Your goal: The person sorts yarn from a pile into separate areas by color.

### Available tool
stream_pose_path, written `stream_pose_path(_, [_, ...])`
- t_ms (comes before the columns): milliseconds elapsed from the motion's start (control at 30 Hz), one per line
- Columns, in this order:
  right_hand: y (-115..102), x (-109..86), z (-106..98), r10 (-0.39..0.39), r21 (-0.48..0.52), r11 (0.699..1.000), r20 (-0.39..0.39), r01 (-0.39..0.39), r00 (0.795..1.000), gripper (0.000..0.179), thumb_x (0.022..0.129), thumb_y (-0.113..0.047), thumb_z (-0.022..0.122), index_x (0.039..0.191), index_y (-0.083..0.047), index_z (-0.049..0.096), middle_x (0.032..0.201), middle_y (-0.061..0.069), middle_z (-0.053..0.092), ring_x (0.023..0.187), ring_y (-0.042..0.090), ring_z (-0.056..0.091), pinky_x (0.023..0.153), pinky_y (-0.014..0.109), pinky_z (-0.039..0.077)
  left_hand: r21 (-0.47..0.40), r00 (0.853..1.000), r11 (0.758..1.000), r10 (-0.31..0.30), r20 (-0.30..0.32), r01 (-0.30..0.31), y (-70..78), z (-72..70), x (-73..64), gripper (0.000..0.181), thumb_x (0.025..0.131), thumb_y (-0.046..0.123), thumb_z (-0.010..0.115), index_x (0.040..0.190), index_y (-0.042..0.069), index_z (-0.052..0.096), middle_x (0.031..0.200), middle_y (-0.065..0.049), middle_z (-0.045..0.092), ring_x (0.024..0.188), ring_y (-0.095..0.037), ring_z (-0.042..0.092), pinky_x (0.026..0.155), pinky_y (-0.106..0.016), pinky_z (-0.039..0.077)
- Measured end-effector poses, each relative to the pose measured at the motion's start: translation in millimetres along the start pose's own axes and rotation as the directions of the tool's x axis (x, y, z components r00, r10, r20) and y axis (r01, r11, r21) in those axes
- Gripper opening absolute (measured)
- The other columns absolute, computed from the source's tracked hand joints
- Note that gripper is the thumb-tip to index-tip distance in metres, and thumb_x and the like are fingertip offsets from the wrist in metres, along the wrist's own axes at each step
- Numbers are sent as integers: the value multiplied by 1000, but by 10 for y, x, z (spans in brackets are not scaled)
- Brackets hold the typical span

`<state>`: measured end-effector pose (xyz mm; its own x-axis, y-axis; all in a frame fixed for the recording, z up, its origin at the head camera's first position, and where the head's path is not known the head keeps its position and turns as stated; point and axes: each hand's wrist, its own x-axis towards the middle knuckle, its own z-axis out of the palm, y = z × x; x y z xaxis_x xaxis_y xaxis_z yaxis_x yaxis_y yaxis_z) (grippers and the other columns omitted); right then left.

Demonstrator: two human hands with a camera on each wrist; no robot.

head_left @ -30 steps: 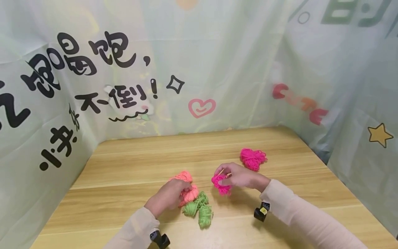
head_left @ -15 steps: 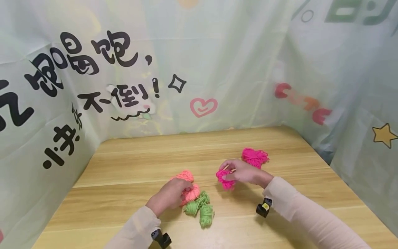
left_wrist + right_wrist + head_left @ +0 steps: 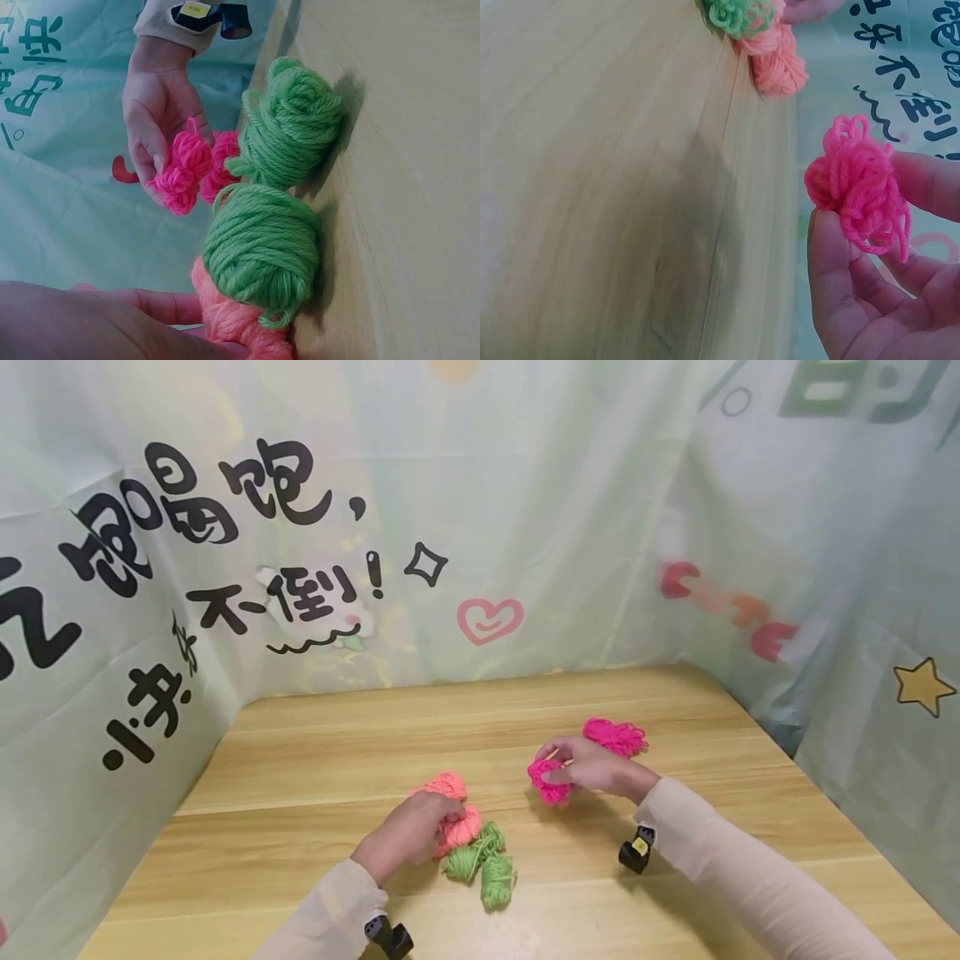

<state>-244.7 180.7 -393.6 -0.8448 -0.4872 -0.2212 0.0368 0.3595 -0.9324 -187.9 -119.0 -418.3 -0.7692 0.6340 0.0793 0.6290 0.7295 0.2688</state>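
My right hand (image 3: 596, 766) pinches a small bundle of bright pink yarn (image 3: 549, 783) between thumb and fingers, above the table. In the right wrist view that bundle (image 3: 861, 187) has loose loops at its top and bottom. Farther back lies a second pink yarn bundle (image 3: 615, 737), just beyond the right hand. On the left, my left hand (image 3: 408, 828) grips a coral yarn bundle (image 3: 461, 832) whose other lobe (image 3: 448, 785) shows behind the knuckles. Touching the coral yarn is a green yarn bundle with two lobes, the nearer one (image 3: 497, 881) resting on the table.
All of this is on a wood-grain table (image 3: 315, 743). A pale printed cloth (image 3: 570, 527) hangs around its back and sides. Black wrist cameras (image 3: 636, 850) sit on both sleeves.
My right hand has shifted slightly back and to the right with the pink yarn, nearer the other pink bundle. The left hand stays on the coral yarn.
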Motion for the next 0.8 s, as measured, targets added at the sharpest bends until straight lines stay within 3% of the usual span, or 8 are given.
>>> stream_pose_path(433, [75, 63, -83, 19, 24, 1000, -42, -18, 999, 30, 91, 1, 62, 119, 8, 52, 104, 21, 56, 75, 28, 66, 68, 46, 57, -15, 1000, 1000, 3, -6, -3, 8, 7, -10, 45, 67, -21, 60, 100, 8, 71, 85, 4, 63, 80, -12, 59, 73, -26, 51])
stream_pose_path(800, [80, 116, -163, 47, -27, 998, -99, -50, 994, 30, 90, 1, 63, 119, 6, 54, 102, 20, 55, 74, 28, 66, 68, 44, 57, -9, 1000, 1000, -5, 1, 6, 28, -2, -13, 45, 67, -21, 62, 101, 8, 71, 84, 5, 62, 79, -12, 58, 73, -26, 51])
